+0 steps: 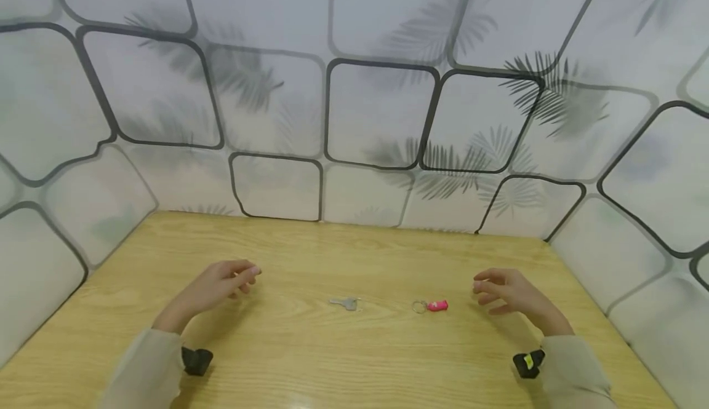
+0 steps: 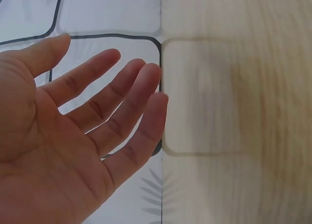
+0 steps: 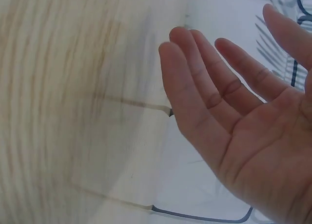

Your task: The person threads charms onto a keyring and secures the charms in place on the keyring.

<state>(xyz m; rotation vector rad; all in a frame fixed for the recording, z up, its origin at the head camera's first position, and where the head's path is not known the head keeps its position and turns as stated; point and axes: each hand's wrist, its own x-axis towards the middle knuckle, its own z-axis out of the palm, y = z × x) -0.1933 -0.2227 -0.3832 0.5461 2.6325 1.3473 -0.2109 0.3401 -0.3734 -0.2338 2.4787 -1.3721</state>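
Observation:
A silver key [image 1: 348,303] lies flat near the middle of the wooden table. To its right, apart from it, lies a metal split ring [image 1: 419,307] joined to a small pink key fob [image 1: 437,305]. My left hand [image 1: 224,283] hovers left of the key with relaxed, slightly bent fingers and nothing in it; its bare palm [image 2: 58,141] shows in the left wrist view. On the other side, my right hand [image 1: 512,293] is held just right of the pink fob. Its palm [image 3: 268,151] is bare too, the fingers loosely extended in the right wrist view.
The light wooden table [image 1: 332,366] meets a patterned wall [image 1: 382,114] at the back and on both sides. Black wrist devices sit at the left sleeve [image 1: 144,366] and right sleeve [image 1: 573,366].

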